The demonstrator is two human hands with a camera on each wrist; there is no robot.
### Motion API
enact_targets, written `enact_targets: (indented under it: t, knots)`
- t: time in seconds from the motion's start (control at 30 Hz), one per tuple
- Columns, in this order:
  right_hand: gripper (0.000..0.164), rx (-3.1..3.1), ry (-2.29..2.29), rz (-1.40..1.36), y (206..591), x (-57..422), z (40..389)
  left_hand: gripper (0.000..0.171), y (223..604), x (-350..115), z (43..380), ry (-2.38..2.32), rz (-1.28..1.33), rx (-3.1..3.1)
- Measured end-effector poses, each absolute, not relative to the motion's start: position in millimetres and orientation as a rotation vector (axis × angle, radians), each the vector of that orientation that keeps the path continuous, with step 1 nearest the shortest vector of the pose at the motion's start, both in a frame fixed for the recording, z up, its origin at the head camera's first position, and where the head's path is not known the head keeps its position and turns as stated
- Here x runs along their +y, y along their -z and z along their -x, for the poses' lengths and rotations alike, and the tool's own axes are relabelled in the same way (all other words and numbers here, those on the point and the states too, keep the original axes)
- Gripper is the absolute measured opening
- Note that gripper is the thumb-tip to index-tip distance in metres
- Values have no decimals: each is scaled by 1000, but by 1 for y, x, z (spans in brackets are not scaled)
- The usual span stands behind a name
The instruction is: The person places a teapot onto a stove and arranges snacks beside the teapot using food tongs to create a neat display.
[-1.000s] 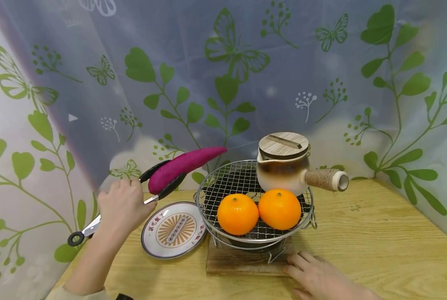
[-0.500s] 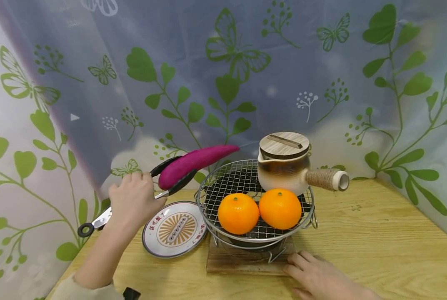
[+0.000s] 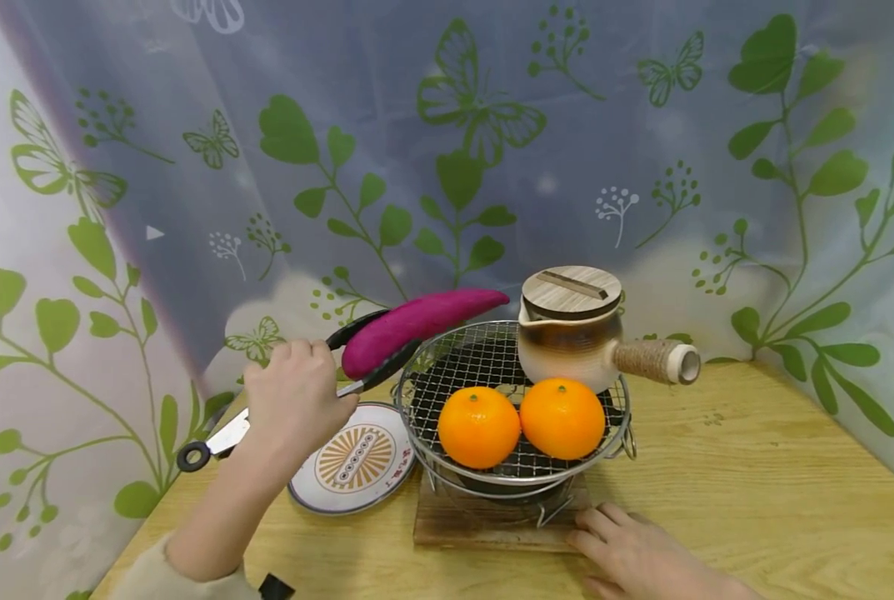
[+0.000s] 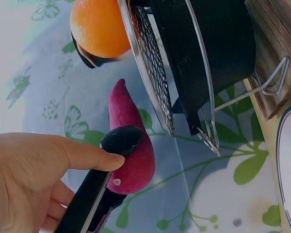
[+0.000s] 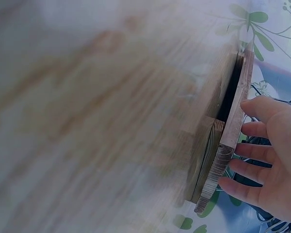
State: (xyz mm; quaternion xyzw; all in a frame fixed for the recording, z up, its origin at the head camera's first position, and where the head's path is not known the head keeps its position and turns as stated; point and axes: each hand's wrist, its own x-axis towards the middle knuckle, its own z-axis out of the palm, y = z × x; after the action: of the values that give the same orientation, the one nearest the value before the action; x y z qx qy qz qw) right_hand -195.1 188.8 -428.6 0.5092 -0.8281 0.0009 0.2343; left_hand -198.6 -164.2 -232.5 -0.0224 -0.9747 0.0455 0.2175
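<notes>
My left hand (image 3: 292,400) grips a pair of black-tipped metal tongs (image 4: 89,199). Between the tongs' tips is a purple sweet potato (image 3: 420,327), held in the air above the left rim of the round wire grill (image 3: 465,350), its thin end pointing right. Two oranges (image 3: 479,427) sit side by side at the front of the grill, and a clay pot (image 3: 566,350) with a wooden lid stands behind them. My right hand (image 3: 637,550) lies low at the right, relaxed fingers at the edge of the wooden board (image 5: 228,145) under the grill.
A white plate (image 3: 319,492) with a sunburst print lies left of the grill, partly behind my left forearm. The pot's twine-wrapped handle (image 3: 645,358) juts out past the grill's right rim. A butterfly-patterned curtain (image 3: 387,83) hangs behind the wooden table (image 3: 754,467).
My left hand has moved steadily right, carrying the tongs and the sweet potato from over the plate toward the grill. The right hand has stayed at the board.
</notes>
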Motion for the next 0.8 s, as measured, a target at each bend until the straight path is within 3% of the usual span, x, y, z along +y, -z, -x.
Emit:
enact_targets:
  t: [0.3, 0.63, 0.8]
  knots:
    - [38, -2321, -17, -1395, 428, 189, 194, 46, 235, -151, 200, -157, 109, -2696]
    - [38, -2285, -36, -1395, 429, 189, 195, 58, 234, -136, 198, -260, 132, -2692]
    - [37, -2291, -30, -1405, 430, 189, 195, 48, 235, -130, 197, -286, 138, -2707]
